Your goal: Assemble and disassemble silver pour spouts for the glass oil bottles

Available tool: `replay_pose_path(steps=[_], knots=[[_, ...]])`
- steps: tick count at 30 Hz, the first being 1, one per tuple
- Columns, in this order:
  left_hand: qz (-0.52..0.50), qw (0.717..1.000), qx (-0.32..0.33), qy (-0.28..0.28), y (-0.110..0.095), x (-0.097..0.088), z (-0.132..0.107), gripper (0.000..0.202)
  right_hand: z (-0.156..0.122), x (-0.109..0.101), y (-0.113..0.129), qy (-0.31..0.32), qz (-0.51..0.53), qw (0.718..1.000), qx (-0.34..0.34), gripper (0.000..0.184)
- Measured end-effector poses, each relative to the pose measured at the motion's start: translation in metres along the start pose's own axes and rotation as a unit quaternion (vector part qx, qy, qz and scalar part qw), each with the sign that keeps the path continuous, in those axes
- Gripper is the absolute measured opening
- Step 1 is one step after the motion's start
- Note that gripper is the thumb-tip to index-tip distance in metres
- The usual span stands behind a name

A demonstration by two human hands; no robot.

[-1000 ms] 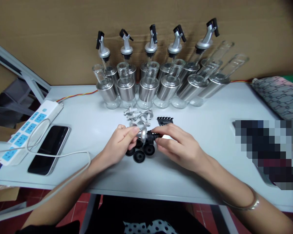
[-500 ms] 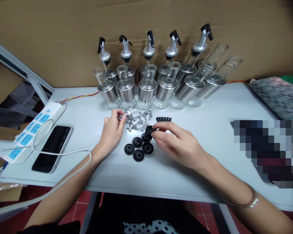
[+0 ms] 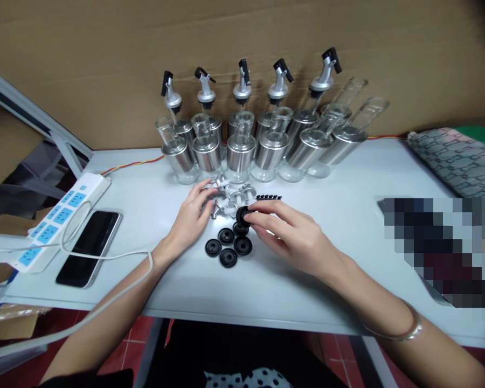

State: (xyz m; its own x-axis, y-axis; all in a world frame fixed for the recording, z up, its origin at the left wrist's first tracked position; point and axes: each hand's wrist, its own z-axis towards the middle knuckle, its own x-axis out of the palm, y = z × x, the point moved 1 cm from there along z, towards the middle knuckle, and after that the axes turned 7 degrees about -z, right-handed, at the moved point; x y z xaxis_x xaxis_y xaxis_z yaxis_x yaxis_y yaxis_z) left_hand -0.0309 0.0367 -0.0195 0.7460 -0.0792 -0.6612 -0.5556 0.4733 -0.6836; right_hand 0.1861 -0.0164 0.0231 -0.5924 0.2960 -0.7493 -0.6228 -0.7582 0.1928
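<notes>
Where the forearms come in over the near edge of the white table [image 3: 267, 291], several loose stoppers [image 3: 228, 247] lie flat in a cluster between the wrists. Just past them, at about one o'clock, the right hand [image 3: 297, 237] pinches one black stopper [image 3: 242, 215] between thumb and forefingers, lifted clear of the table and turned on its side. It looks like a small rubbery plug: light, somewhat yielding, and probably grippy rather than slick. It is best taken by its wide rim, where the fingers get the most surface.

At eleven o'clock from the cluster the left hand [image 3: 189, 218] lies loosely curled, with its fingertips in among the silver spouts [image 3: 232, 195]. Whether it has closed on one I cannot tell. Those spouts appear stiff, thin and smooth, and prone to roll, so the collar seems a safer hold than the narrow tube.

At two o'clock a short row of tiny black caps [image 3: 269, 198] lies beside the heap. Farthest, at twelve o'clock, glass-and-steel bottles [image 3: 242, 153] stand close together, fragile and easily tipped.
</notes>
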Motion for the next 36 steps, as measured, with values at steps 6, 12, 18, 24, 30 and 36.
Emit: replay_pose_path(steps=[6, 12, 18, 24, 30, 36], knots=[[0.011, 0.999, -0.036, -0.005, -0.003, -0.001, -0.002, 0.018, 0.000, 0.001, -0.001, 0.039, -0.011, 0.999, 0.007, 0.028], [0.005, 1.000, -0.025, 0.009, -0.008, 0.000, -0.003, 0.024, 0.001, 0.002, -0.003, 0.026, -0.018, 0.998, 0.061, 0.024], [0.018, 1.000, -0.006, 0.007, -0.006, 0.001, -0.004, 0.030, 0.000, 0.007, -0.004, 0.066, 0.045, 0.995, 0.060, 0.022], [0.014, 1.000, -0.001, 0.006, -0.006, 0.001, -0.004, 0.029, 0.000, 0.010, -0.003, 0.127, 0.067, 0.989, 0.035, 0.024], [0.015, 1.000, -0.005, 0.011, -0.009, 0.001, -0.004, 0.027, -0.002, 0.014, -0.004, 0.141, 0.082, 0.986, 0.023, 0.025], [0.017, 1.000, 0.000, 0.011, -0.007, 0.001, -0.004, 0.030, 0.000, 0.004, -0.005, 0.134, 0.123, 0.976, 0.120, 0.025]])
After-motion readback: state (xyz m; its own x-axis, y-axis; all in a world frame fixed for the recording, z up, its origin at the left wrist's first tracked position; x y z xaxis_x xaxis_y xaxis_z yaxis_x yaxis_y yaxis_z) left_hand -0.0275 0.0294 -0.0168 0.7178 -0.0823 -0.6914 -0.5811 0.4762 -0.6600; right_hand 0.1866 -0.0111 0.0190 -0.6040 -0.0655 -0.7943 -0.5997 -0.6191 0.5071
